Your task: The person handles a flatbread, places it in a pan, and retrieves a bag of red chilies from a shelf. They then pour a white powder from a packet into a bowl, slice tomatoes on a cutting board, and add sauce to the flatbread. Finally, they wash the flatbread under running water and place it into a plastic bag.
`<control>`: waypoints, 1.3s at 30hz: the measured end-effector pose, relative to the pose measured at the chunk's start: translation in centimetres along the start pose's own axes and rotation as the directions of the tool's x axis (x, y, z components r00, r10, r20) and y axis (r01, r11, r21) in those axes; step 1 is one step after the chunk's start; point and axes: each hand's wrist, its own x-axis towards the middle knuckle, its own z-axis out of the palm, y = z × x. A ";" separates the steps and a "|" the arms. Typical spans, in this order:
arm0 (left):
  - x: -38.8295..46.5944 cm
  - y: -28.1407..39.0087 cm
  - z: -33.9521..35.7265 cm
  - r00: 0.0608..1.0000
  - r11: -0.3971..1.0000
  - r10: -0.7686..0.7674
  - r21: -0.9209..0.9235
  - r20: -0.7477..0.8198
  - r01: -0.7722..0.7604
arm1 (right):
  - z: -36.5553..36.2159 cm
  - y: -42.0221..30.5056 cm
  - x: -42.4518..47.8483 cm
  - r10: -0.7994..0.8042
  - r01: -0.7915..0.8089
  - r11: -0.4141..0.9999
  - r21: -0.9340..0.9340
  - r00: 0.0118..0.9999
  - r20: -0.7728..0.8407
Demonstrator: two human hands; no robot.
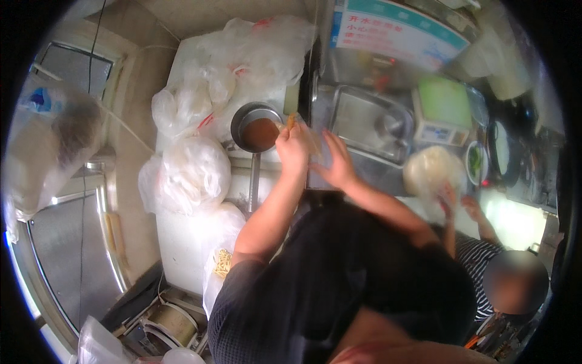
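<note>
My left hand [292, 148] is closed on a clear thin plastic bag [313, 142], close to the right rim of a metal saucepan. A small orange-brown bit [291, 120] shows at its fingertips; what it is I cannot tell. Brown liquid [260, 135] lies in the saucepan [245, 113], whose long handle [254, 182] points towards me. My right hand [337, 161] is beside the bag over the edge of the steel counter, its fingers apart. Whether those fingers touch the plastic is unclear.
Filled white plastic bags [186, 175] crowd the white surface on the left. Right of my hands are a steel tray [359, 118] and a digital scale [441, 113]. Another person's hand [448, 200] touches a bag of pale contents [434, 170]. A bowl of greens [476, 161] is beyond.
</note>
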 end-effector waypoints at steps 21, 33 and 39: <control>5.6 -6.0 -10.6 0.934 0.985 0.138 -0.148 0.329 -0.093 | 1.8 -0.2 10.2 0.252 -0.434 0.769 0.469 0.880 0.402; 6.5 -16.1 -7.3 0.985 0.833 -0.034 -0.540 0.168 0.121 | 4.6 -0.5 17.4 0.452 -0.626 0.776 0.077 0.637 0.624; 5.2 -16.5 -6.3 0.984 0.929 -0.048 -0.369 -0.174 -0.020 | 8.8 3.6 19.1 0.465 -0.591 0.804 -0.071 0.548 0.695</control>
